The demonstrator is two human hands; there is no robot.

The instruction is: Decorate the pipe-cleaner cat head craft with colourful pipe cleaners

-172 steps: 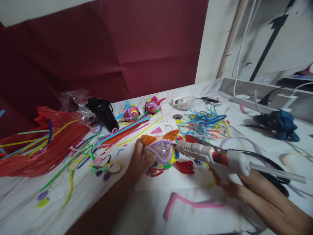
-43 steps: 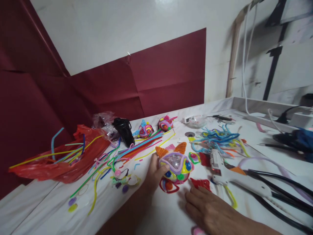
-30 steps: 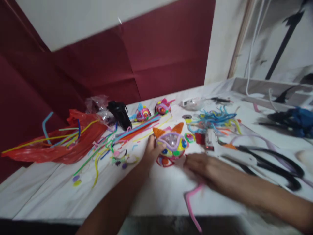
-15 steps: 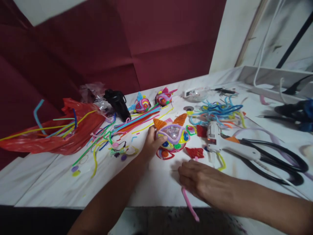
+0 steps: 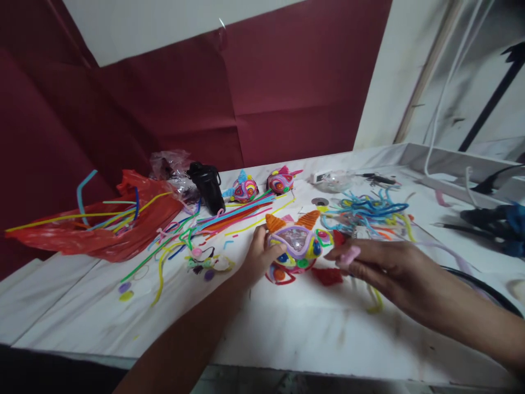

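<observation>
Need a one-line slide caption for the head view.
Left hand gripping an orange-eared craft, right hand holding a pink piece, with a black bottle farther back.

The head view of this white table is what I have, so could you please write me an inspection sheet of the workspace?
Surface: white table with grey-brown streaks.
Job's things: decorated figure with two orange ears; a red piece lies beside it.
Clutter: red bag with coloured strips, black bottle, two similar figures at the back, tangled pile of mostly blue strips.
Hands: left hand grips the figure's side; right hand pinches a pink strip.
Cables: white cable hangs down the wall at the right rear.
Surroundings: maroon sheet covers part of the wall behind.
</observation>
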